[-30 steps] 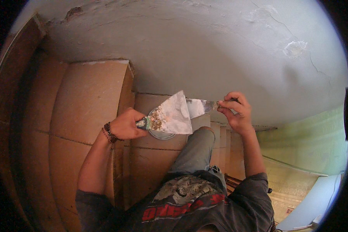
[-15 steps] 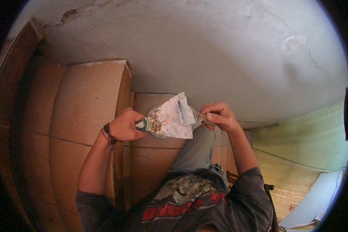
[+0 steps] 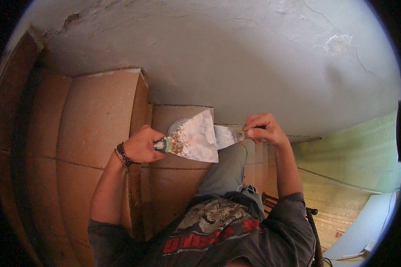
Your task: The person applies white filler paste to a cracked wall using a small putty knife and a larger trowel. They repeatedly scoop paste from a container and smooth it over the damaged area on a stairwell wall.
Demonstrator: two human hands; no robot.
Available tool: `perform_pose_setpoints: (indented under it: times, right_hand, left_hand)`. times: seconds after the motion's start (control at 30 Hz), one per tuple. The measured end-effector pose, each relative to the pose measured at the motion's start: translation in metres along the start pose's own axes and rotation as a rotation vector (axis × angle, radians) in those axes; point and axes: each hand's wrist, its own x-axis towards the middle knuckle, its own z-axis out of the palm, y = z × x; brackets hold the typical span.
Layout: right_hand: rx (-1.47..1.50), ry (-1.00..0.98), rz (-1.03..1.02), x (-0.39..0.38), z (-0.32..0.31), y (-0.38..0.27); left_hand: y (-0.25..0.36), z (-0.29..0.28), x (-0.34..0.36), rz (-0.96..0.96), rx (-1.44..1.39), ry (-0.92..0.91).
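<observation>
Red lettering (image 3: 194, 241) marks the shirt (image 3: 283, 231); the left grip (image 3: 143, 145) holds a scraper (image 3: 198, 139).

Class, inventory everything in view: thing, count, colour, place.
Wide scraper: one, silver, centre
Narrow scraper: one, silver, right of it
Round container: one, pale, partly behind wide scraper
Steps: several, brown, left
Wall: one, grey, top
Surface: one, yellow-green, right
Panel: one, pale blue, lower right
Bracelets: count unclear, dark, left of centre
T-shirt: one, dark grey, lower edge
Jeans: one pair, faded blue, below scrapers
Left hand: one, bare, on wide scraper's handle
Right hand: one, bare, holding narrow scraper
</observation>
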Motion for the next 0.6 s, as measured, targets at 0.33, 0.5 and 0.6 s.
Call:
perform_pose_setpoints:
  times: [0.33, 0.5, 0.6]
  right_hand:
    - [0.139, 0.405, 0.155, -0.048, 0.032, 0.035]
    - [0.304, 0.373, 0.115, -0.085, 0.031, 0.05]
    - [0.357, 0.368, 0.155, -0.08, 0.029, 0.058]
  left_hand:
    - [-0.001, 0.009, -0.012, -0.039, 0.177, 0.239]
    - [0.001, 0.035, -0.018, -0.072, 0.167, 0.347]
    - [-0.001, 0.045, -0.021, -0.247, -0.119, 0.302]
